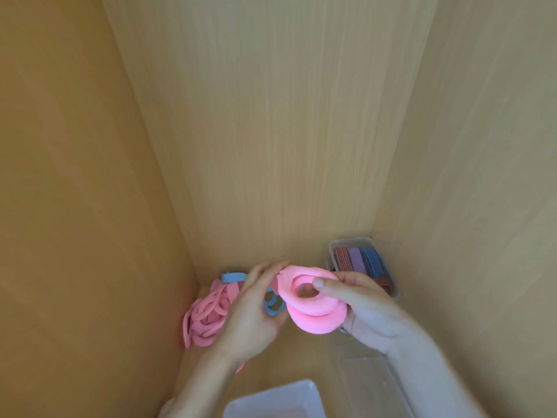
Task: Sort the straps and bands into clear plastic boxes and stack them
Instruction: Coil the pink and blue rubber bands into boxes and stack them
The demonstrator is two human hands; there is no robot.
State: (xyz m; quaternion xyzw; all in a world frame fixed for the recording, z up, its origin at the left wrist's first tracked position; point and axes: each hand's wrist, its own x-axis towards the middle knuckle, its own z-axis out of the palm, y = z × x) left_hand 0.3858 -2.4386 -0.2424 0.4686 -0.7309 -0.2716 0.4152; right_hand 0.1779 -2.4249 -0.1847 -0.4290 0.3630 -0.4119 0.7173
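Pink roll (313, 306) of bands sits up off the cabinet floor (301, 351), caught between both hands. The right hand (370, 309) holds it, thumb pressed over the top ring beside the hole and fingers curled underneath. The left hand (253, 309) meets the roll's left edge with fingers stretched toward the loose end. Whether it pinches there or only steadies, I cannot tell.

Left of the grip, partly behind the left hand, lies a pile (205, 318) of loose pink bands with blue bands (233, 277) mixed in. Beyond the right hand, in the corner, stands a filled box (334, 248) packed with red, purple and blue straps. Below the grip, toward the person, is an empty box (277, 399). A second clear box (364, 378) lies under the right forearm.

The roll looks soft, light and springy, not fragile. Its coils would likely spring apart once the thumb lifts. It is best held across the whole coil, thumb on top and fingers below, squeezing the layers together rather than hooking one loop. It should go well down into a box before being let go.
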